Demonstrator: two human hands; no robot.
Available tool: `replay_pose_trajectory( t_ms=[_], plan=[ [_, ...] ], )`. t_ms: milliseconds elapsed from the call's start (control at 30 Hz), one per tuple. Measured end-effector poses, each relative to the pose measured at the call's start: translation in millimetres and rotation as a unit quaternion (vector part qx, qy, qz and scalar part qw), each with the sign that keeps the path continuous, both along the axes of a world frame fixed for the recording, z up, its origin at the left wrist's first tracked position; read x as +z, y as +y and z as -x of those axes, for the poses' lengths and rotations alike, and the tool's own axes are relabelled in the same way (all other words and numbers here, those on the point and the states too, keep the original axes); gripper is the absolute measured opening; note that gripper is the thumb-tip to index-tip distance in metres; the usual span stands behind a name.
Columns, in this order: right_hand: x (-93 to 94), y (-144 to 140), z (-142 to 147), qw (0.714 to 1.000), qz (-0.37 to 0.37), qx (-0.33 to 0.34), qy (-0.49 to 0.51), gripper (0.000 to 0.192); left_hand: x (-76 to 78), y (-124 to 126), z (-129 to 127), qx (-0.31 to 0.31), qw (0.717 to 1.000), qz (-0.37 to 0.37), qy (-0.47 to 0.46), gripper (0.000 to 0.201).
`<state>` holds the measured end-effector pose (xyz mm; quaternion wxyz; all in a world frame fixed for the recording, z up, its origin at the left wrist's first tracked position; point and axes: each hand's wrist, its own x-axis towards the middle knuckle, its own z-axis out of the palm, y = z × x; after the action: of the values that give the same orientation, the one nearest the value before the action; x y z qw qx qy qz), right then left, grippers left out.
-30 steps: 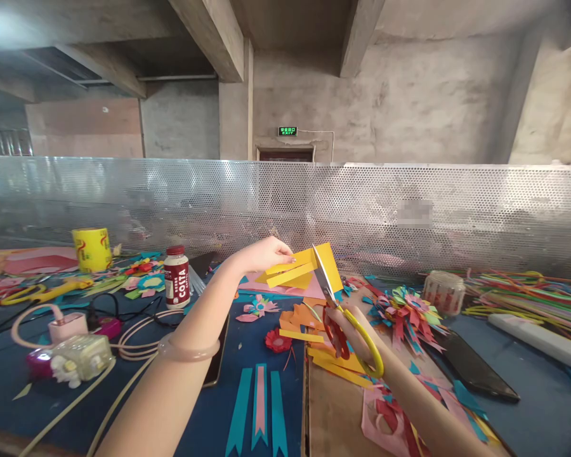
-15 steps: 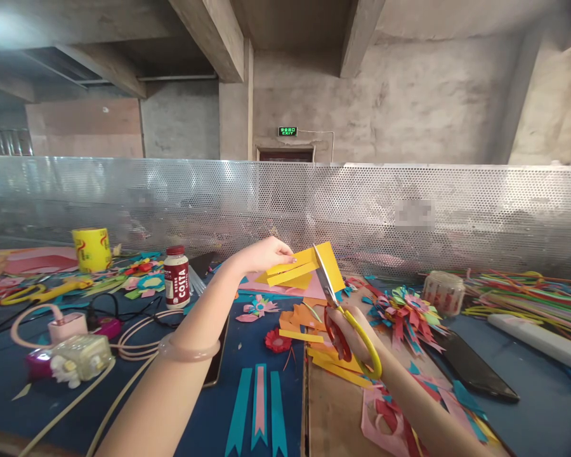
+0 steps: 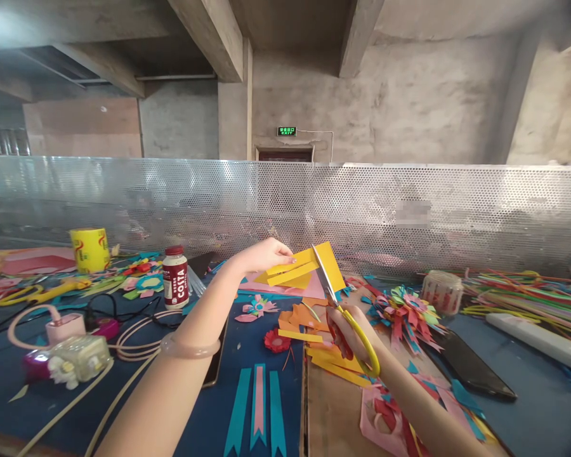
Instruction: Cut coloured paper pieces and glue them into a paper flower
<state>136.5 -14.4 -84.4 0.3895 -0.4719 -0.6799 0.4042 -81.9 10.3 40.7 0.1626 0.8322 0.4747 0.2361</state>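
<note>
My left hand (image 3: 271, 256) pinches a sheet of yellow paper (image 3: 332, 263) by its left side, above the table. A strip is partly cut along the sheet. In my right hand (image 3: 354, 330) is a pair of scissors (image 3: 330, 279) with yellow and red handles; its blades lie across the paper. Beneath, yellow paper strips (image 3: 337, 368) and orange scraps (image 3: 302, 315) lie on a brown board. A red paper rosette (image 3: 276, 341) and a pink and blue paper flower (image 3: 257, 307) rest nearby. Closer to me lie several blue ribbon-shaped strips (image 3: 238, 409), one with a pink centre.
A brown bottle (image 3: 176, 279), a yellow tape roll (image 3: 90, 251) and cables (image 3: 137, 339) stand or lie left. At right are a layered paper flower (image 3: 404, 311), a black phone (image 3: 473, 365), a glass jar (image 3: 441, 293) and a white glue gun-like bar (image 3: 537, 343). A perforated metal screen (image 3: 195, 203) runs behind.
The scissors blades have closed slightly on the yellow paper, and the handles have drawn a little nearer together. My left hand stays where it was.
</note>
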Motion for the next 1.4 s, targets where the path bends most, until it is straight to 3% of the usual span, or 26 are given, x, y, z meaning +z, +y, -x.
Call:
replay_pose_trajectory(
  t_ms=[533, 767, 900, 1100, 1200, 1400],
  plan=[
    [-6.4, 5, 0, 0.998, -0.053, 0.022, 0.007, 0.029, -5.3, 7, 4, -0.016, 0.997, 0.005, -0.07, 0.032],
    [-14.5, 10, 2, 0.993, -0.111, -0.007, -0.033, 0.036, -7.0, 8, 5, -0.013, 0.997, -0.029, -0.07, 0.032],
    [-12.0, 7, 3, 0.988, -0.148, -0.007, -0.044, 0.03, -8.7, 10, 6, -0.002, 0.992, -0.018, -0.128, 0.03],
    [-19.7, 20, -4, 0.987, -0.158, -0.033, -0.026, 0.03, -7.1, 14, 8, 0.068, 0.957, -0.112, -0.26, 0.026],
    [-23.3, 26, -6, 0.987, -0.148, -0.061, 0.004, 0.032, -5.4, 15, 7, 0.072, 0.931, -0.118, -0.337, 0.023],
    [-11.6, 17, -6, 0.996, -0.077, -0.029, 0.037, 0.03, -1.8, 15, 0, 0.073, 0.9, -0.128, -0.409, 0.02]
  ],
)
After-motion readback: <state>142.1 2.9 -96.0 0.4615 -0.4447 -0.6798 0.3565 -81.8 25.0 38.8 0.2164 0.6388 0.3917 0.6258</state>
